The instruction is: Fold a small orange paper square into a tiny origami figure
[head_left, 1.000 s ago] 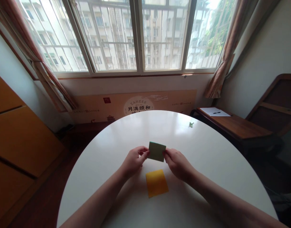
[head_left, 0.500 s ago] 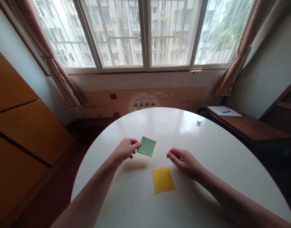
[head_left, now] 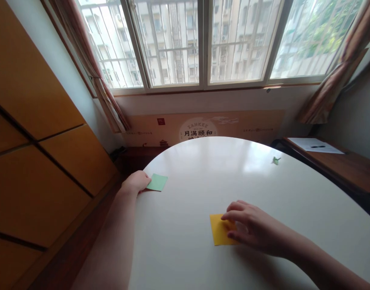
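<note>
At the left edge of the white table (head_left: 185, 225), my left hand (head_left: 135, 182) pinches the left corner of a square of green paper (head_left: 158, 182), held low at the tabletop. A square of yellow paper (head_left: 218, 235) lies flat near the middle of the table. Over its right part hovers my right hand (head_left: 253, 226), thumb and fingers apart and nothing between them. That hand hides the paper's right side. Whether its fingertips touch the yellow paper, I cannot tell.
A small folded green paper piece (head_left: 275, 160) sits toward the table's far right. Beyond it stands a brown side table (head_left: 356, 171) bearing a white sheet (head_left: 311, 145) and a pen (head_left: 318, 147). Wooden cabinets (head_left: 52, 161) rise on the left, with a barred window ahead.
My left hand has carried the green paper left and lowered it to the table's edge. My right hand has opened and come over the yellow paper. The view has turned left.
</note>
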The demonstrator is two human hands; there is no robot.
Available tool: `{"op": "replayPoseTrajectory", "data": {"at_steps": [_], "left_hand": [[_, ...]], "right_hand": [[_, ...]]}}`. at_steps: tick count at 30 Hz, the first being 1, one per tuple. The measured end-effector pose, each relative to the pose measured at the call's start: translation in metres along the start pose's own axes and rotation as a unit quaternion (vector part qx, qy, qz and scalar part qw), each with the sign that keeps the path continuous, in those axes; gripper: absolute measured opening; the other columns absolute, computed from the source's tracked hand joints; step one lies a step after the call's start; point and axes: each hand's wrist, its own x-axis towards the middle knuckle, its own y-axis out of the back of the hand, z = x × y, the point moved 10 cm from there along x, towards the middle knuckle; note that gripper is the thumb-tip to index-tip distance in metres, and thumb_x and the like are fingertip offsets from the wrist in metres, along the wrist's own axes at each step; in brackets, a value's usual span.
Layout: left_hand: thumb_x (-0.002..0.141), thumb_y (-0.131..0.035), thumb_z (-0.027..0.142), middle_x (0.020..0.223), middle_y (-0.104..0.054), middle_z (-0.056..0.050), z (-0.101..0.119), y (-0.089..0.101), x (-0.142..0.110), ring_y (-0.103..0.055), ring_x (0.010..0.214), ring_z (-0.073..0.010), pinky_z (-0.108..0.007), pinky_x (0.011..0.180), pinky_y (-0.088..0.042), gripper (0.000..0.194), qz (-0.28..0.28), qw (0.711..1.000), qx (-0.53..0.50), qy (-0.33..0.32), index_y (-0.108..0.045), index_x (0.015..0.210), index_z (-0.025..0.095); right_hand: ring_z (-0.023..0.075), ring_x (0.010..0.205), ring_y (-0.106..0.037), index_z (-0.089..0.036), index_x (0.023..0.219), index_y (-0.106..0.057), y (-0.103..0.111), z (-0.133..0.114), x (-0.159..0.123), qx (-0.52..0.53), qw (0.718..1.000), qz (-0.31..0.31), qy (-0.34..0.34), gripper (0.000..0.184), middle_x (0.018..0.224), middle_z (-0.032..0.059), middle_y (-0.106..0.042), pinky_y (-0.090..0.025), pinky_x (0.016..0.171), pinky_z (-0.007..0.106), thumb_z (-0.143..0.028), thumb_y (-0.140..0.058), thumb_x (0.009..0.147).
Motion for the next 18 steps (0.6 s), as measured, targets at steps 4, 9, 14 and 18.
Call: {"op": "replayPoseTrajectory", "data": {"at_steps": [4, 9, 14, 18], "left_hand": [[0.097, -0.064, 0.036, 0.118, -0.066, -0.009, -0.001, 0.022, -0.004, -0.066, 0.101, -0.0229, -0.043, 0.086, -0.057, 0.03, 0.057, 0.997, 0.048, 0.014, -0.064, 0.119, 0.016], [0.099, -0.057, 0.039, 0.117, -0.068, -0.011, 0.02, 0.048, -0.031, -0.066, 0.105, -0.0275, -0.044, 0.087, -0.054, 0.031, 0.177, 0.982, 0.07, -0.012, -0.066, 0.118, 0.017], [0.102, -0.036, 0.033, 0.121, -0.068, -0.017, 0.097, 0.04, -0.077, -0.065, 0.107, -0.0352, -0.04, 0.082, -0.048, 0.039, 0.281, 0.946, 0.076, -0.144, -0.069, 0.117, 0.018], [0.095, -0.053, 0.031, 0.094, -0.075, -0.011, 0.169, 0.0, -0.096, -0.069, 0.089, -0.0281, -0.037, 0.076, -0.049, 0.026, 0.211, 0.935, 0.094, -0.27, -0.074, 0.09, 0.017]], "right_hand": [[0.0263, 0.1, -0.063, -0.031, 0.122, -0.07, 0.0, -0.005, 0.0, -0.038, 0.999, -0.003, -0.002, 0.034, 0.11, 0.0067, -0.07, -0.049, 0.087, 0.037, -0.032, -0.071, 0.088], [0.0273, 0.101, -0.063, -0.027, 0.127, -0.068, 0.007, -0.002, -0.003, -0.07, 0.997, 0.02, -0.026, 0.04, 0.112, 0.0079, -0.069, -0.049, 0.086, 0.039, -0.041, -0.071, 0.09], [0.0306, 0.105, -0.061, -0.02, 0.13, -0.067, 0.017, 0.002, -0.005, -0.092, 0.994, 0.041, -0.035, 0.055, 0.117, 0.0117, -0.067, -0.048, 0.089, 0.042, -0.048, -0.076, 0.083], [0.0291, 0.099, -0.061, -0.022, 0.114, -0.072, 0.016, 0.006, -0.004, -0.084, 0.996, 0.028, -0.026, 0.048, 0.11, 0.0102, -0.066, -0.048, 0.082, 0.039, -0.05, -0.081, 0.076]]}}
